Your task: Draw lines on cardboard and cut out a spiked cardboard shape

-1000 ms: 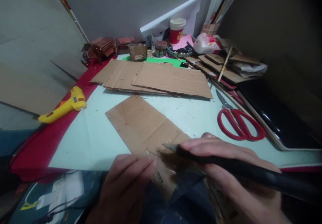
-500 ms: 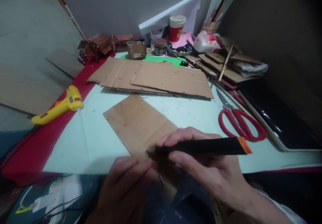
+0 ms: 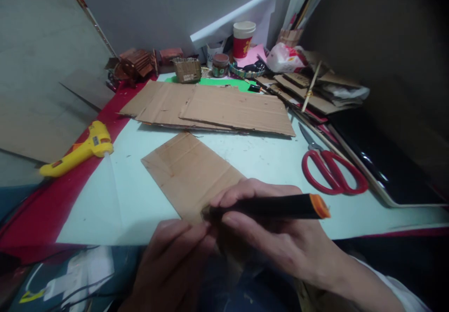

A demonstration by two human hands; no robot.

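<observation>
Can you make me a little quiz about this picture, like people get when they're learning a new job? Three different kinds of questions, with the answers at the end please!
1. What is the right hand holding?

2. True or false: in the picture, the scissors are to the right of the glue gun.

3. Pick one. What colour is the glue gun?
(a) green
(b) yellow
(c) blue

Key:
1. A black marker.
2. True.
3. (b), yellow.
</observation>
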